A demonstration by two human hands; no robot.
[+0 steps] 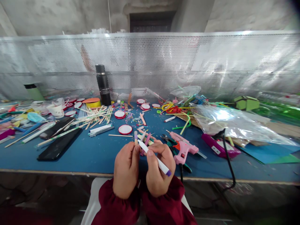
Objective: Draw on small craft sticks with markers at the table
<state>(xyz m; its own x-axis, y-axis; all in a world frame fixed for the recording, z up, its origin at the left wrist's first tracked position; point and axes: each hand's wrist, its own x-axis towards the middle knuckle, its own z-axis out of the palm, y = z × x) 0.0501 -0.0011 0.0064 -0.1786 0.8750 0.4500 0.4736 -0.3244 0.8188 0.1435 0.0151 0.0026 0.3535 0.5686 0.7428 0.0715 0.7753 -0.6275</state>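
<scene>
My left hand point(126, 168) pinches a small wooden craft stick point(136, 137) upright; its top end looks purple. Gripped in my right hand point(160, 168) is a white marker point(156, 158) with a purple end, its tip pointing at the stick. Behind my fingers, pink and pale sticks point(146, 140) lie on the blue table, partly hidden by my hands. Just right of my right hand rests a pink glue gun point(184, 147), with dark-handled pliers point(170, 142) partly under it.
Two phones, one black phone point(59, 143) nearer, lie left beside piled sticks point(100, 114). Markers point(100, 129) and round red-rimmed discs point(125, 129) sit ahead. A black bottle point(103, 85) stands at the back. Rightward are a purple power strip point(220, 147), its cord and plastic bags point(234, 122).
</scene>
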